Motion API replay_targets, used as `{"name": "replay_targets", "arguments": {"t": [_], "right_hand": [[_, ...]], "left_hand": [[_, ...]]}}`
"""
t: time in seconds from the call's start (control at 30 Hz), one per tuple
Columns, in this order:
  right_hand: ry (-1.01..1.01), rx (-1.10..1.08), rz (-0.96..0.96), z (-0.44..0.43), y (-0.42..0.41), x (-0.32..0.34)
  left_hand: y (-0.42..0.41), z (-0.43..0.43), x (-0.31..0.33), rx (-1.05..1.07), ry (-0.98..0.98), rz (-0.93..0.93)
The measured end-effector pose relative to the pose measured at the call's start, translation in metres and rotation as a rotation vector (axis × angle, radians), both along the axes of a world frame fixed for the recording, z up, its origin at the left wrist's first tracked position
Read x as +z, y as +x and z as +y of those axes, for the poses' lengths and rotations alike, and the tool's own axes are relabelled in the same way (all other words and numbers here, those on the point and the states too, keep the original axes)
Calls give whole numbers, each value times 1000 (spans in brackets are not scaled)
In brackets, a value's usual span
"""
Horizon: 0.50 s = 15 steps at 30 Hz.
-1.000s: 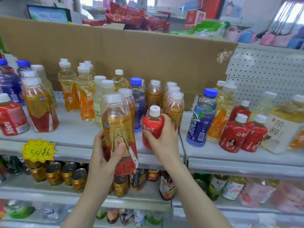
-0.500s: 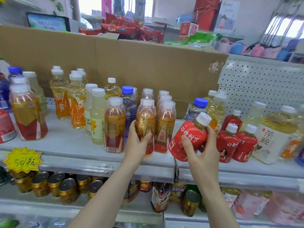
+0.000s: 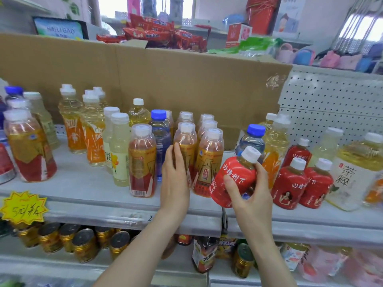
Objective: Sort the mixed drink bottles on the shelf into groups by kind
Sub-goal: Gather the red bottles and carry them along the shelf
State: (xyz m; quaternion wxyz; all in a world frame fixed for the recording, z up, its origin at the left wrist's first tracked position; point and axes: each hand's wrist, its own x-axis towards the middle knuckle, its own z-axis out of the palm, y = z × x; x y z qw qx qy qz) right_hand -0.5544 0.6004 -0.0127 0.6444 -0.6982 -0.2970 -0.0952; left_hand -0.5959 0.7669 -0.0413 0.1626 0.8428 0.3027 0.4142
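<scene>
Drink bottles (image 3: 143,162) of several kinds stand mixed on the grey shelf (image 3: 83,195): amber ones with gold-and-red labels, orange-labelled ones, pale yellow ones, blue-capped ones and small red ones.

The right hand (image 3: 251,197) holds a small red bottle (image 3: 234,177) just above the shelf's front edge. Its fingers (image 3: 261,169) curl round the far side and the thumb presses the near face. The bottle is tilted, its white cap (image 3: 251,154) pointing up and to the right, in front of a blue-capped bottle (image 3: 253,139). Just to its right stand two matching red bottles (image 3: 290,183), upright and side by side.

The left hand (image 3: 176,183) is raised with its back to the camera. Its fingers (image 3: 176,153) are almost straight and lie against the side of an amber bottle (image 3: 187,139) in the middle cluster. Whether the thumb wraps round it cannot be seen.

A sheet of brown cardboard (image 3: 186,79) backs the shelf on the left and a white pegboard (image 3: 331,100) on the right. A yellow starburst price tag (image 3: 22,206) hangs on the front rail, gold cans (image 3: 83,243) fill the shelf below, and red snack packets (image 3: 157,32) are piled beyond the cardboard.
</scene>
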Motion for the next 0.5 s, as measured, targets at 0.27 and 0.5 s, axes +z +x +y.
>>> {"name": "replay_targets", "arguments": {"t": [0.27,0.5], "right_hand": [[-44,115,-31,18,-14,9],[-99,382,26,54,-50,20]], "left_hand": [[-40,1,17,-232,-132,-80],[-107,-15,28,-637,-663,-187]]}}
